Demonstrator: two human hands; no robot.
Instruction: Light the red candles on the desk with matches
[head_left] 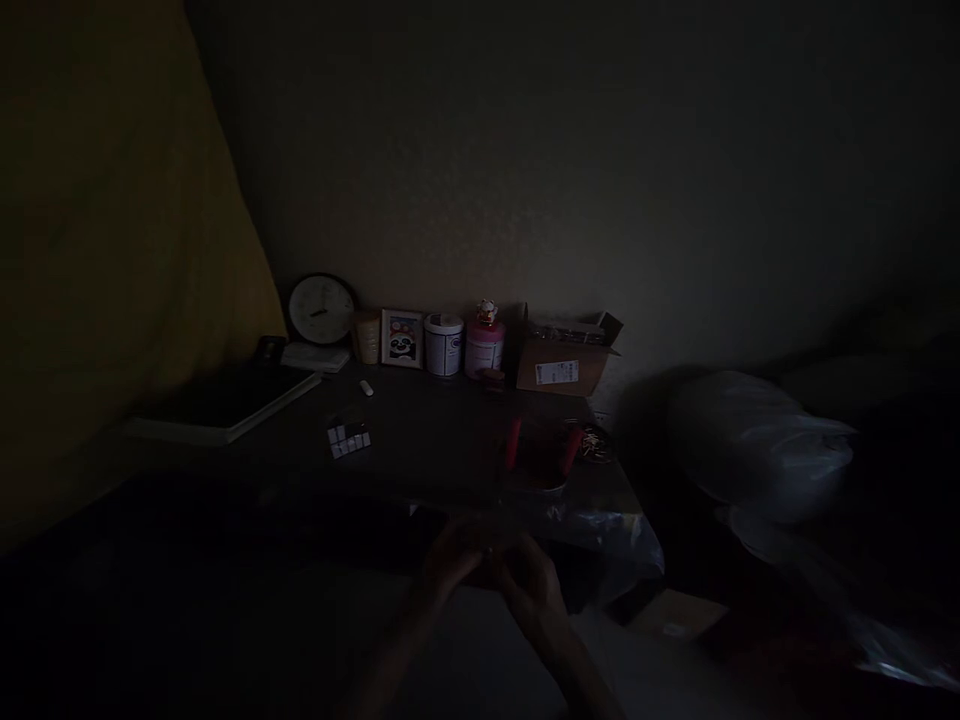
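Observation:
In dim light, my left hand (pixel 451 560) and my right hand (pixel 531 580) meet in front of the near edge of the table (pixel 435 440). The fingers of both are bent inward and close together, around something small and dark that I cannot make out. Beyond them on the table stands a dark item with two red upright parts (pixel 513 444). A round dish of small pale sticks (pixel 595 443) sits beside it. Further left lies a group of small white blocks or keys (pixel 349 441), and behind that a small white object (pixel 366 388).
Along the wall stand a round clock (pixel 321 308), a framed panda picture (pixel 402 340), a white tub (pixel 444 346), a pink-lidded tub (pixel 484 352) with a figurine (pixel 487 312), and an open cardboard box (pixel 564 362). A plastic bag (pixel 757 440) bulges at right; a yellow curtain (pixel 127 220) hangs left.

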